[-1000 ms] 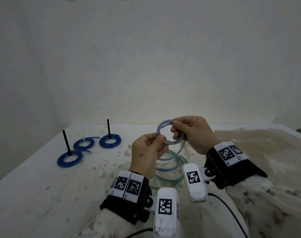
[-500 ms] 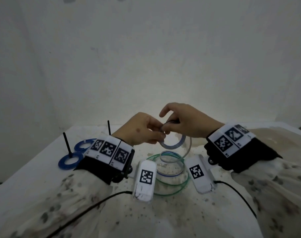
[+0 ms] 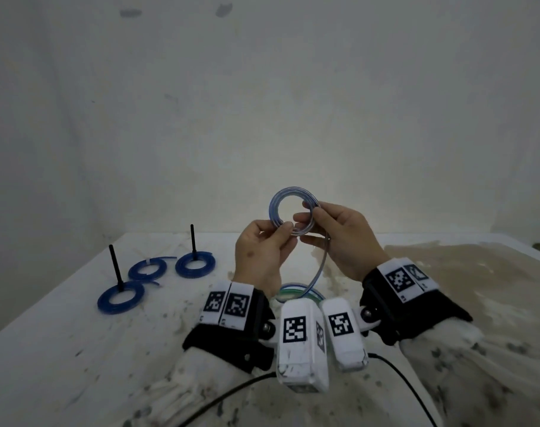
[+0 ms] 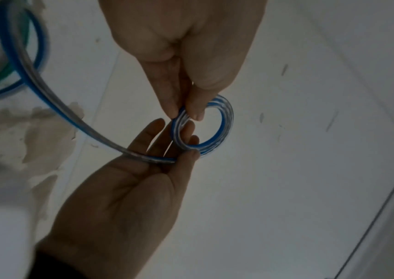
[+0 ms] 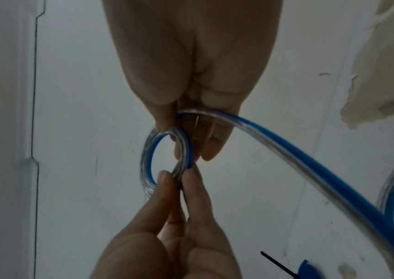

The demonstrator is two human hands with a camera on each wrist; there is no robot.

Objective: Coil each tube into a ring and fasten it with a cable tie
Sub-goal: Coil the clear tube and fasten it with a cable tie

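A white table (image 3: 62,349) with many stains stands against a pale bare wall. At its left side lie three finished blue rings (image 3: 120,298); two of them have a black cable tie (image 3: 193,238) that stands up straight.

Above the table the person holds the tube (image 3: 288,211), clear with a blue stripe, already wound into a small ring of several turns. The left hand (image 3: 259,260) pinches the lower edge of this ring between thumb and fingertips, probably so that the turns stay together and do not spring open. The right hand (image 3: 344,238) pinches the right side of the ring, at the place where the free part of the tube leaves it. This free part hangs down in a curve to the loose coils (image 3: 316,292), blue and green, which lie on the table behind the wrists. I judge that the winding is not finished, because much tube is still free. No cable tie is on this ring yet.
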